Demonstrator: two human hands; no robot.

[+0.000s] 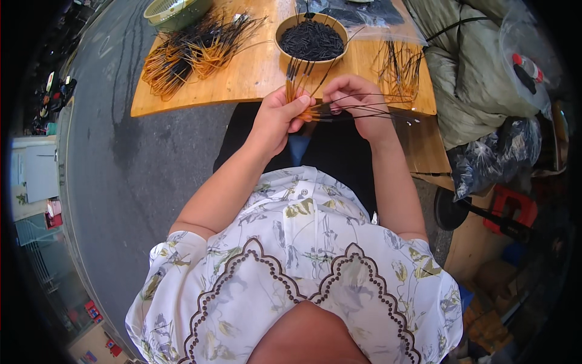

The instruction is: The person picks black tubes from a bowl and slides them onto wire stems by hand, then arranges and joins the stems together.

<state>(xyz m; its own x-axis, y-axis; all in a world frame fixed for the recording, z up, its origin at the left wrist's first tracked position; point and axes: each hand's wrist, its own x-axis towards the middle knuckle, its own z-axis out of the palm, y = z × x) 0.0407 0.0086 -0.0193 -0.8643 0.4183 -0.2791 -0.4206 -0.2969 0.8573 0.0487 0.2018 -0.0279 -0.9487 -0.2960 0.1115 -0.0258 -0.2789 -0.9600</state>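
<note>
Low in front of the table edge, my left hand point(276, 118) is closed round a bundle of thin orange-and-black wires point(293, 88). Some of them stand upright with black sleeves near their tops, while black ends fan out to the right beneath my other hand. My right hand point(362, 104) is just right of the bundle, its thumb and forefinger pinched together; what is between them is too small to make out. Just beyond both hands stands a round tan bowl point(282, 56) full of short black tube pieces point(310, 41).
A large heap of orange-and-black wires point(182, 64) covers the left of the wooden table point(254, 79). A smaller bunch of wires point(403, 70) lies at its right edge. Behind are a green basket point(173, 13) and a clear plastic bag point(376, 15). Big grey-green sacks point(467, 79) crowd the right side.
</note>
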